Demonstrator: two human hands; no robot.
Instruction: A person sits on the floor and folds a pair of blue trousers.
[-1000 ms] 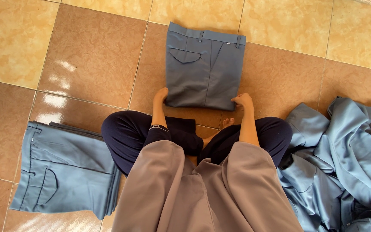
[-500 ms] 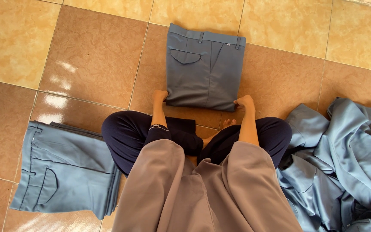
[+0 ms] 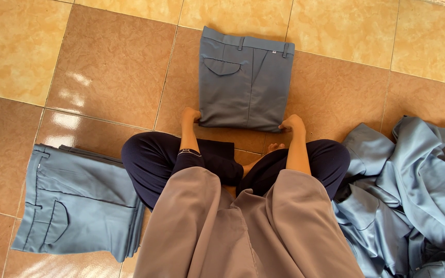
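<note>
Both hands (image 3: 240,119) at folded trousers' (image 3: 245,77) near corners

A loose grey-brown top with wide sleeves (image 3: 294,206) covers the body. Dark navy trousers (image 3: 150,159) cover the legs. A thin bracelet (image 3: 188,151) circles the left wrist.

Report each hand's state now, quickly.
Left hand: closed on the near left corner of the folded grey-blue trousers.
Right hand: closed on the near right corner of the same trousers.
</note>
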